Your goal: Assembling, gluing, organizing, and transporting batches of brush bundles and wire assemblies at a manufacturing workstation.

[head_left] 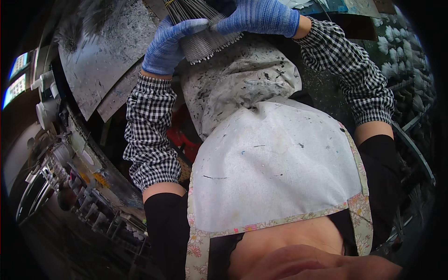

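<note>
A bundle of thin grey metal wires [205, 45] lies across the top of my lap, its near ends fanned into a row of small looped tips. My left hand [169, 44], in a blue knitted glove, closes round the bundle's left side with the thumb across the top. From the right, my right hand [261, 18], gloved alike, grips the same bundle, its thumb close to the left one. Something yellow and thin [169, 2] crosses the wires near the upper edge. The far part of the bundle is cut off by the picture's edge.
A stained grey metal sheet [100, 60] lies at the left, with dark bristly tufts near its top. White bristle brushes [399, 49] stand in rows at the far right. A blue flat piece [340, 6] is at the upper right. A paint-marked white apron [275, 158] covers my lap.
</note>
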A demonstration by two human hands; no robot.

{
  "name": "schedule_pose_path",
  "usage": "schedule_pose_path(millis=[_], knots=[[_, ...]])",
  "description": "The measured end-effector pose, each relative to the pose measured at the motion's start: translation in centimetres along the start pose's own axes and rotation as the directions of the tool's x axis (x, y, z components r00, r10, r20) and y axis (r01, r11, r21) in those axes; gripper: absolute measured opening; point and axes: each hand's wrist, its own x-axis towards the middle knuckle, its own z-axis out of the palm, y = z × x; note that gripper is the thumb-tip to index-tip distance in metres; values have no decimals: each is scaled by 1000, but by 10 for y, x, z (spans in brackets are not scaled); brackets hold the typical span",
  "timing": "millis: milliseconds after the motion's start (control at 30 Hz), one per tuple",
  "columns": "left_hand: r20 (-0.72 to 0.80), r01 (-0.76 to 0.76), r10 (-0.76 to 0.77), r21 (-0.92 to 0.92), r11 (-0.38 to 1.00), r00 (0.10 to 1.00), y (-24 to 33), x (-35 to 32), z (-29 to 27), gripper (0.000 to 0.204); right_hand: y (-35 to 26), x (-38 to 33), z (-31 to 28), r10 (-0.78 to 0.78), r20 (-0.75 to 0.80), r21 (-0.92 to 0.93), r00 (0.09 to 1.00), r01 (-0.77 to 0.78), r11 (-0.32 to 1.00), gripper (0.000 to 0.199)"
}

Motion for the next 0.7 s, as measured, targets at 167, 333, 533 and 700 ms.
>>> schedule_pose_path(millis=[167, 333, 533, 700], knots=[[12, -6, 6, -22, 1000, 1000, -4, 5, -7, 30, 1, -7, 2, -63, -124, -148, 990, 44, 988, 45], [-40, 29, -30, -25, 999, 999, -20, 3, -47, 32, -6, -10, 5, -312, -235, -283, 920, 242, 928, 40], [-157, 4, 24, 179, 984, 987, -13, 12, -15, 38, -13, -19, 0, -444, -120, -554, 888, 311, 772, 28], [-75, -1, 5, 43, 999, 997, -22, 10, -37, 33, -11, -19, -1, -516, -20, -584, 856, 409, 701, 21]])
